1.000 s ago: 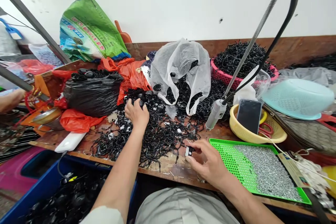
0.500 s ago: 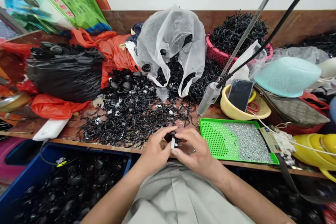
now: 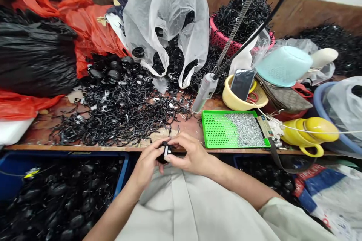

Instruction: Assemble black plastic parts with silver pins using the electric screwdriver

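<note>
A small black plastic part (image 3: 162,157) with a white piece (image 3: 166,151) on it sits between my two hands, just in front of the bench edge. My left hand (image 3: 147,163) is closed around its left side. From the right, my right hand (image 3: 188,153) pinches it with thumb and fingers. Its exact kind is hard to make out, as fingers cover much of it. Loose black strips (image 3: 113,116) lie heaped on the bench beyond my hands. A grey electric screwdriver (image 3: 205,92) hangs on a spring ahead and to the right.
A green tray (image 3: 217,130) of small silvery pieces sits right of my hands. Behind it, a yellow bowl (image 3: 244,99) holds a phone. A blue bin (image 3: 120,180) of black parts stands at lower left. A yellow cup (image 3: 294,135) is farther right.
The view has turned right and down, so bench things appear farther left. Both hands still hold the black part, which is now turned, with my left hand wrapped further around it.
</note>
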`<state>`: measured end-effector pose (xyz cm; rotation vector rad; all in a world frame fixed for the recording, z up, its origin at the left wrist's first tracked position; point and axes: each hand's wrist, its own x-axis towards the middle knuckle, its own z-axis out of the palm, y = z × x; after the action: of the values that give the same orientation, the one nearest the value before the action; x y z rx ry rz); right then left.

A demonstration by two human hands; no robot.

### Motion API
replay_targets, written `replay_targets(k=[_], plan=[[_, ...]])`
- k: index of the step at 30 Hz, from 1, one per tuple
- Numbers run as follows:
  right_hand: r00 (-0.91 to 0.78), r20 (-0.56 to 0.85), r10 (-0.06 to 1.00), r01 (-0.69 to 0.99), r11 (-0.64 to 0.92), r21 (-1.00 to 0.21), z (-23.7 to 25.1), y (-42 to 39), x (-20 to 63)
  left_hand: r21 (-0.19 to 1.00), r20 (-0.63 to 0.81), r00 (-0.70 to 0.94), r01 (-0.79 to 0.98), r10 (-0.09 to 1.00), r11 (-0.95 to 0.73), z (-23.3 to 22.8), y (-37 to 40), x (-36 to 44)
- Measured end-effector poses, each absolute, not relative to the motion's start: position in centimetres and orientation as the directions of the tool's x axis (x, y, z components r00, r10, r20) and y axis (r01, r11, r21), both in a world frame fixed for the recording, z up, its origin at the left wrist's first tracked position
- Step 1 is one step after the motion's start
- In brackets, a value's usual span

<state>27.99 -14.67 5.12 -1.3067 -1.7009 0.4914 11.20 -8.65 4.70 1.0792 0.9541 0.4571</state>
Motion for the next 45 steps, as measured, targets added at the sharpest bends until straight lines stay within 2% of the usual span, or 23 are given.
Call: replay_targets(k=[6, 10, 19, 23, 25, 29, 32, 34, 37, 39, 42, 45], plan=[[-0.014, 0.409, 0.912, 0.591, 0.338, -0.733, 4.8, -14.9, 28.3, 0.873, -0.455, 0.502, 0.088, 0.735, 0.48, 5.0, -8.8, 11.0], [-0.093, 0.327, 0.941, 0.657, 0.304, -0.69, 4.8, -15.0, 28.1, 0.866, -0.472, 0.56, 0.152, 0.681, 0.476, 5.3, -8.8, 11.3], [-0.233, 0.204, 0.951, 0.78, 0.308, -0.544, 5.3, -15.1, 28.4, 0.891, -0.455, 0.633, 0.334, 0.627, 0.309, 6.2, -8.2, 11.6], [-0.249, 0.187, 0.95, 0.827, 0.31, -0.469, 5.9, -15.2, 28.2, 0.893, -0.449, 0.65, 0.361, 0.613, 0.27, 6.8, -8.0, 11.4], [-0.238, 0.186, 0.953, 0.824, 0.299, -0.481, 5.9, -15.3, 27.8, 0.896, -0.442, 0.659, 0.357, 0.609, 0.265, 7.0, -7.9, 11.2], [-0.185, 0.175, 0.967, 0.759, 0.254, -0.6, 5.3, -15.5, 27.1, 0.894, -0.448, 0.67, 0.334, 0.592, 0.298, 6.8, -8.1, 10.9], [-0.161, 0.179, 0.971, 0.779, 0.236, -0.581, 5.5, -15.5, 27.1, 0.892, -0.45, 0.62, 0.279, 0.642, 0.355, 6.2, -8.3, 10.6], [-0.226, 0.184, 0.957, 0.747, 0.291, -0.598, 5.9, -15.0, 28.1, 0.885, -0.462, 0.592, 0.257, 0.661, 0.388, 5.8, -8.1, 10.6], [-0.322, 0.197, 0.926, 0.637, 0.366, -0.679, 6.4, -12.9, 30.8, 0.871, -0.47, 0.621, 0.211, 0.628, 0.443, 5.3, -7.5, 11.1], [-0.189, 0.147, 0.971, 0.733, 0.239, -0.637, 6.3, -10.9, 32.7, 0.877, -0.445, 0.654, 0.179, 0.612, 0.446, 5.0, -6.8, 12.1], [-0.108, -0.039, 0.993, 0.873, 0.076, -0.481, 5.5, -8.3, 33.9, 0.916, -0.387, 0.62, 0.169, 0.683, 0.365, 4.5, -5.4, 14.0], [-0.106, -0.09, 0.99, 0.907, 0.06, -0.416, 4.7, -7.2, 33.3, 0.963, -0.268, 0.418, 0.112, 0.868, 0.243, 4.4, -3.6, 14.8]])
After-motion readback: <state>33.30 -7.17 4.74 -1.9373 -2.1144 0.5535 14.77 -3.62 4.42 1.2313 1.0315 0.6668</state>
